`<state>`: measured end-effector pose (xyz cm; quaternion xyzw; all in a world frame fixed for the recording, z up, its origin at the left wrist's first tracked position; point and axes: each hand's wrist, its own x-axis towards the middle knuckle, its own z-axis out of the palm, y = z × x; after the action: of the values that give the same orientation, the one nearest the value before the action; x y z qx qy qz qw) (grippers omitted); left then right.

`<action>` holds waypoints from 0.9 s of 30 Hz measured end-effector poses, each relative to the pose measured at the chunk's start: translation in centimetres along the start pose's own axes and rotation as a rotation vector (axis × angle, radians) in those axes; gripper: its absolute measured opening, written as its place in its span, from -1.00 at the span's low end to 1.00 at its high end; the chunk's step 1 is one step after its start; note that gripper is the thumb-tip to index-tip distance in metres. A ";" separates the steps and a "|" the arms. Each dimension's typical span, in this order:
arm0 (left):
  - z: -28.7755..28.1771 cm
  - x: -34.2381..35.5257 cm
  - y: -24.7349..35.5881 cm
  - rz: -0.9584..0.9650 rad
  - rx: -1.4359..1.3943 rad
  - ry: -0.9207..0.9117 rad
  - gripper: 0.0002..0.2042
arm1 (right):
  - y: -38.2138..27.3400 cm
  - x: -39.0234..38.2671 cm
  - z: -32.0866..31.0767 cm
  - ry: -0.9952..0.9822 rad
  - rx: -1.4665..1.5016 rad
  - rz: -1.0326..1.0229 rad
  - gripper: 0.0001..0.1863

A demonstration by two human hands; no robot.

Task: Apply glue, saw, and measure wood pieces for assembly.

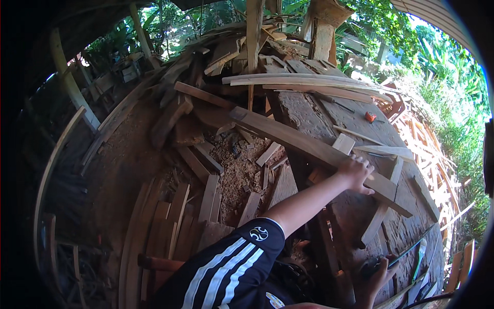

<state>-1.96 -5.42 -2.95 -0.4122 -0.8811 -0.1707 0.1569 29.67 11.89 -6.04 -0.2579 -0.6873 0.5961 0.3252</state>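
Observation:
My left hand [355, 174] is closed over a long wooden beam [288, 136], pressing on its top and near side. The beam runs slantwise from the upper middle down to the right, and a dark line crosses it near its right end. Below that end, a short wooden crosspiece [374, 225] lies on the workbench [342, 211]. Low on the right, my right hand [380, 280] grips the dark handle of what looks like a handsaw [409, 251]. Its long thin blade points up and to the right, apart from the beam, and is seen almost edge-on.
An orange tape measure [370, 117] and a dark-handled chisel-like tool [337, 103] lie on the far bench. A green-handled brush [421, 252] is near the right edge. Sawdust [239, 172] and offcuts cover the floor at left; stacked boards [146, 221] stand nearer.

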 end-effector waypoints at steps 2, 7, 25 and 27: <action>0.5 0.2 -0.4 0.019 -0.004 0.033 -0.20 | -0.2 0.0 0.4 0.003 0.007 0.021 -0.69; -0.1 0.1 -0.8 0.008 -0.016 0.025 -0.22 | -1.1 -0.1 1.2 0.007 -0.036 0.000 -0.69; 0.5 0.0 -0.4 0.012 -0.013 0.049 -0.24 | -0.2 0.1 0.1 0.000 -0.025 0.040 -0.66; 0.8 -0.1 -0.8 0.010 -0.018 0.057 -0.24 | -0.7 0.2 0.5 -0.001 -0.036 0.051 -0.66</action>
<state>-2.58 -5.64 -3.85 -0.4129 -0.8726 -0.1897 0.1790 29.18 11.55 -5.36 -0.2810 -0.6912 0.5920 0.3047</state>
